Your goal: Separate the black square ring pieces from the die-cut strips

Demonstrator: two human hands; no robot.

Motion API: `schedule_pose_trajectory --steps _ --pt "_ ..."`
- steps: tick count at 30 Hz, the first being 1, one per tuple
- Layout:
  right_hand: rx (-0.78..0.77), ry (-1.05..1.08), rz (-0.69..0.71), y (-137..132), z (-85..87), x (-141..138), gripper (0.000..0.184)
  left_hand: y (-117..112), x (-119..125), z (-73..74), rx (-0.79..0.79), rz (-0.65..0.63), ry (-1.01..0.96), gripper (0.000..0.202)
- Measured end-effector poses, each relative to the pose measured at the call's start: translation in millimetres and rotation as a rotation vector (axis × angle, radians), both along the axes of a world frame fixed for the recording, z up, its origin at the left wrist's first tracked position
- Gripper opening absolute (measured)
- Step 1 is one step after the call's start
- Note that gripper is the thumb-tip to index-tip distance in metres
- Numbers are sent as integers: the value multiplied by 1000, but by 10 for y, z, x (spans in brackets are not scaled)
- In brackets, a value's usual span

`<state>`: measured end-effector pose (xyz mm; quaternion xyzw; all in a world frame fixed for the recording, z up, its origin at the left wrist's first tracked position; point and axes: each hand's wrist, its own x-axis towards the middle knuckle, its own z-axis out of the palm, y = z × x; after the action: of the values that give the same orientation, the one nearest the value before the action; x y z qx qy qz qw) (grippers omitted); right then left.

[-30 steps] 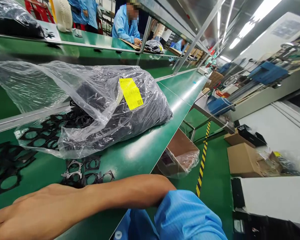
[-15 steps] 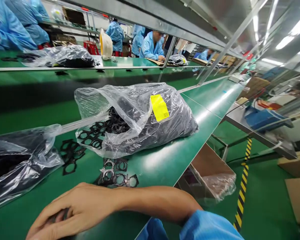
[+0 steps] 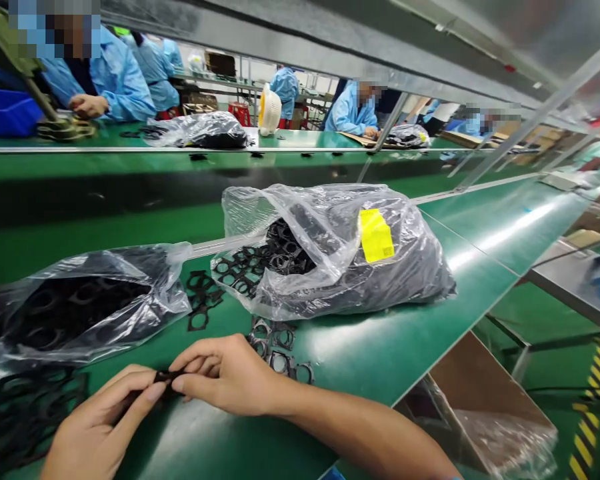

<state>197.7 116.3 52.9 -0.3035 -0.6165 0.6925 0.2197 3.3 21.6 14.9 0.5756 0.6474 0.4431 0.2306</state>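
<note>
A small black plastic part [image 3: 166,377] is pinched between my two hands above the green bench, mostly covered by fingers. My left hand [image 3: 107,413] grips its left end with thumb and fingers. On its other end are the closed fingertips of my right hand [image 3: 225,377]. Flat black ring-shaped frames [image 3: 280,362] lie just behind my right wrist, and more black frames [image 3: 30,407] are heaped left of my left hand. Behind my hands lies an open clear bag [image 3: 165,293] of black frames. A larger clear bag [image 3: 405,267] with a yellow label stands farther right, its mouth facing left.
The green bench [image 3: 350,363] runs off to the right. Beyond it is a sunken green conveyor strip [image 3: 130,220]. An open cardboard box [image 3: 480,380] stands below the bench's right edge. Co-workers in blue smocks [image 3: 125,80] sit across the line. Metal beams [image 3: 330,53] hang overhead.
The view has swung left. My left hand has come into sight, and both hands now hold the black part. My right hand's fingers have closed onto it.
</note>
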Motion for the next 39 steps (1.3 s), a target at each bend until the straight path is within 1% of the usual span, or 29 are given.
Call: schedule_pose_trajectory --steps 3,5,7,9,13,17,20,22,26,29,32,34,36,38,39 --pt "-4 7 -17 -14 45 -10 21 25 76 139 20 -86 10 25" --pt "-66 28 -59 -17 72 -28 29 32 85 187 45 -79 6 24" --pt "-141 44 -98 -13 91 -49 40 31 73 200 54 -65 -12 22" --pt "-196 45 -100 -1 101 -65 46 25 61 201 51 -74 -42 19" --pt "-223 16 -71 31 103 -81 47 25 75 229 24 -127 -118 20" --pt "-198 -21 -58 47 130 -105 45 51 93 287 -22 -108 -172 25" --pt "-177 -17 -104 62 166 -136 45 77 79 322 -26 -79 -204 28" --pt "-151 -29 -115 85 182 -158 44 92 59 328 -23 -84 -215 27" --pt "-152 -63 -67 125 190 -186 44 98 40 319 -54 -124 -195 19" --pt "-144 -67 -30 128 188 -189 40 91 46 333 -79 -117 -172 22" --pt "-25 -88 -35 135 202 -185 31 88 45 362 -94 -132 -165 25" --pt "78 -112 -5 153 224 -176 25 84 42 374 -101 -160 -157 25" --pt "147 -135 45 174 250 -158 25 73 46 373 -104 -180 -138 24" --pt "168 -155 76 190 269 -134 29 60 61 356 -94 -181 -113 20" --pt "155 -162 88 194 275 -123 29 55 70 344 -84 -177 -101 19"
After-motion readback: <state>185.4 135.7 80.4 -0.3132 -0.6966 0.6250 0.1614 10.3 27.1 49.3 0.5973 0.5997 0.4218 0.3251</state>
